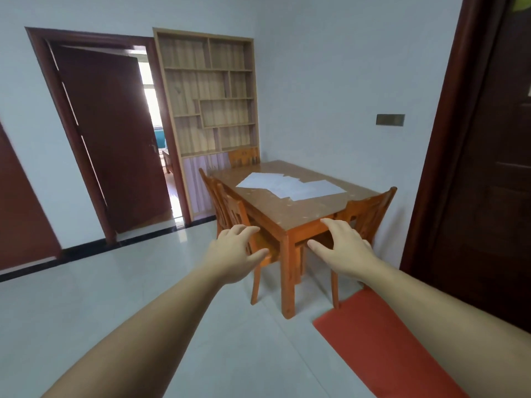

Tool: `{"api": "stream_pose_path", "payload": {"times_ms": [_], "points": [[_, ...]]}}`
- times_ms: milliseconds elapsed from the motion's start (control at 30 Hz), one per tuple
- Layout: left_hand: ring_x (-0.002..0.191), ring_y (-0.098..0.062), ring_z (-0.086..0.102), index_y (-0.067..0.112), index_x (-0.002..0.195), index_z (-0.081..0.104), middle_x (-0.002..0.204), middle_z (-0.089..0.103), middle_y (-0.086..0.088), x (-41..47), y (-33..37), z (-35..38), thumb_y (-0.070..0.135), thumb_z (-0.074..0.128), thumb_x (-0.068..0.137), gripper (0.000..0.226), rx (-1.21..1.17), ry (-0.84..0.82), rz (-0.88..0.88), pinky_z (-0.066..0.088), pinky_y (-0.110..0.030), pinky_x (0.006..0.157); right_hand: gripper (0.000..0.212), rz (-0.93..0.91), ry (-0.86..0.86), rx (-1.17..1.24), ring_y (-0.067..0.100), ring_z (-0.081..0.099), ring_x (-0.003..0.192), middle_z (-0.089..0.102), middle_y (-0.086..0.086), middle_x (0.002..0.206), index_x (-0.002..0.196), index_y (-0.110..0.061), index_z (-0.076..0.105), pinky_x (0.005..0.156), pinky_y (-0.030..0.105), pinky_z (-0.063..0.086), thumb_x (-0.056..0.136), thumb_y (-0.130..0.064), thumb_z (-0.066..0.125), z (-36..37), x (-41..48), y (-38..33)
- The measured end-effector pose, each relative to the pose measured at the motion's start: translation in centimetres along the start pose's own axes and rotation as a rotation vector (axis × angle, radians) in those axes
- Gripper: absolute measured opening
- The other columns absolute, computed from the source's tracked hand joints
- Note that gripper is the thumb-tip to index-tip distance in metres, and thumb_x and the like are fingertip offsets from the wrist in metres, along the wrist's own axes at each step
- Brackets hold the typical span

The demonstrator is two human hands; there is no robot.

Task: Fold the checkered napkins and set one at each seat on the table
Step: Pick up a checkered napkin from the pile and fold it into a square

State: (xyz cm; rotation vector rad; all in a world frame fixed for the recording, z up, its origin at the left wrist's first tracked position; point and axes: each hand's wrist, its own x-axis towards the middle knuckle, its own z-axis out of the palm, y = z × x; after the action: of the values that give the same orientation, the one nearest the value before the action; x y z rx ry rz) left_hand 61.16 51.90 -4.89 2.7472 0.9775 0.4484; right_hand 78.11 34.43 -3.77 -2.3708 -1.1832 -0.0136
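A wooden dining table (296, 216) stands ahead against the right wall. On its top lie several pale napkins (290, 185), spread flat and overlapping; their check pattern is too faint to make out. My left hand (238, 254) and my right hand (342, 248) are stretched forward in the air, short of the table's near corner, fingers apart and holding nothing. Wooden chairs stand at the left side (230, 214), the far end (244, 158) and the near right (370, 214).
A red mat (373, 340) lies on the pale tiled floor at the lower right. A dark door (488, 168) is at the right. A tall wooden shelf unit (209, 96) stands behind the table, beside an open doorway (155, 124) with a dark door.
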Motion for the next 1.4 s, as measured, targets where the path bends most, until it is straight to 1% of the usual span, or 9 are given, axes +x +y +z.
{"api": "stream_pose_path", "payload": {"times_ms": [133, 333, 433, 600, 900, 1033, 1167, 1300, 1400], "points": [[0.139, -0.022, 0.036, 0.040, 0.144, 0.034, 0.152, 0.038, 0.008, 7.6, -0.7, 3.6, 0.072, 0.044, 0.086, 0.068, -0.022, -0.021, -0.005, 0.040, -0.049, 0.109, 0.072, 0.002, -0.020, -0.028, 0.025, 0.031, 0.142, 0.028, -0.003, 0.157, 0.151, -0.030, 0.023, 0.110, 0.051, 0.029, 0.091, -0.063, 0.044, 2.3, 6.5, 2.7], [0.140, -0.022, 0.034, 0.040, 0.145, 0.032, 0.153, 0.035, 0.008, 21.4, -3.1, 9.6, 0.071, 0.043, 0.087, 0.067, -0.019, -0.056, 0.027, 0.038, -0.046, 0.110, 0.071, 0.018, -0.045, -0.096, 0.021, 0.032, 0.142, 0.030, -0.004, 0.156, 0.151, -0.029, 0.025, 0.111, 0.051, 0.032, 0.090, -0.062, 0.043, 5.4, 19.5, 6.9], [0.141, -0.022, 0.033, 0.039, 0.146, 0.032, 0.154, 0.034, 0.007, 28.2, -4.0, 11.0, 0.070, 0.043, 0.088, 0.066, -0.007, -0.074, 0.021, 0.037, -0.047, 0.112, 0.070, 0.047, -0.060, -0.144, 0.021, 0.033, 0.141, 0.030, -0.003, 0.156, 0.151, -0.029, 0.025, 0.110, 0.050, 0.034, 0.091, -0.063, 0.042, 5.8, 26.4, 8.4], [0.140, -0.023, 0.034, 0.040, 0.146, 0.031, 0.155, 0.034, 0.007, 38.6, -4.9, 12.5, 0.073, 0.040, 0.087, 0.069, -0.006, -0.078, 0.000, 0.038, -0.047, 0.109, 0.070, 0.075, -0.049, -0.115, 0.024, 0.032, 0.142, 0.028, -0.002, 0.157, 0.151, -0.031, 0.024, 0.111, 0.050, 0.031, 0.091, -0.063, 0.043, 5.7, 35.3, 10.6], [0.142, -0.022, 0.031, 0.040, 0.146, 0.033, 0.156, 0.033, 0.006, 52.6, -3.0, 17.1, 0.070, 0.041, 0.089, 0.065, 0.048, -0.092, 0.066, 0.036, -0.046, 0.113, 0.073, 0.087, -0.064, -0.147, 0.025, 0.030, 0.143, 0.025, -0.001, 0.159, 0.152, -0.030, 0.022, 0.109, 0.050, 0.032, 0.091, -0.066, 0.040, 7.7, 50.0, 18.0], [0.143, -0.023, 0.031, 0.039, 0.146, 0.032, 0.157, 0.032, 0.004, 59.4, -2.3, 19.8, 0.071, 0.040, 0.088, 0.066, 0.078, -0.110, 0.024, 0.036, -0.050, 0.112, 0.075, 0.059, -0.078, -0.106, 0.025, 0.029, 0.143, 0.027, -0.001, 0.158, 0.152, -0.028, 0.023, 0.111, 0.051, 0.032, 0.090, -0.067, 0.041, 9.7, 57.9, 22.1], [0.143, -0.024, 0.030, 0.036, 0.147, 0.033, 0.157, 0.031, 0.002, 66.0, -1.2, 23.2, 0.069, 0.041, 0.089, 0.067, 0.080, -0.164, -0.064, 0.035, -0.050, 0.113, 0.074, 0.053, -0.137, -0.052, 0.025, 0.031, 0.142, 0.027, -0.001, 0.158, 0.151, -0.028, 0.024, 0.111, 0.052, 0.031, 0.090, -0.066, 0.042, 11.5, 65.6, 26.6], [0.142, -0.025, 0.032, 0.037, 0.146, 0.034, 0.155, 0.034, 0.003, 72.1, 0.8, 25.8, 0.068, 0.041, 0.089, 0.066, 0.057, -0.169, -0.078, 0.035, -0.051, 0.110, 0.075, 0.045, -0.172, -0.059, 0.024, 0.031, 0.143, 0.027, -0.002, 0.158, 0.151, -0.030, 0.025, 0.111, 0.052, 0.032, 0.089, -0.068, 0.041, 12.4, 72.2, 31.1], [0.143, -0.026, 0.029, 0.036, 0.147, 0.033, 0.157, 0.031, 0.002, 76.6, 1.9, 27.2, 0.069, 0.041, 0.089, 0.067, 0.067, -0.189, -0.087, 0.033, -0.051, 0.112, 0.075, 0.050, -0.178, -0.061, 0.024, 0.031, 0.143, 0.029, -0.003, 0.158, 0.151, -0.030, 0.026, 0.112, 0.051, 0.031, 0.088, -0.068, 0.041, 12.4, 76.6, 33.3]]}}
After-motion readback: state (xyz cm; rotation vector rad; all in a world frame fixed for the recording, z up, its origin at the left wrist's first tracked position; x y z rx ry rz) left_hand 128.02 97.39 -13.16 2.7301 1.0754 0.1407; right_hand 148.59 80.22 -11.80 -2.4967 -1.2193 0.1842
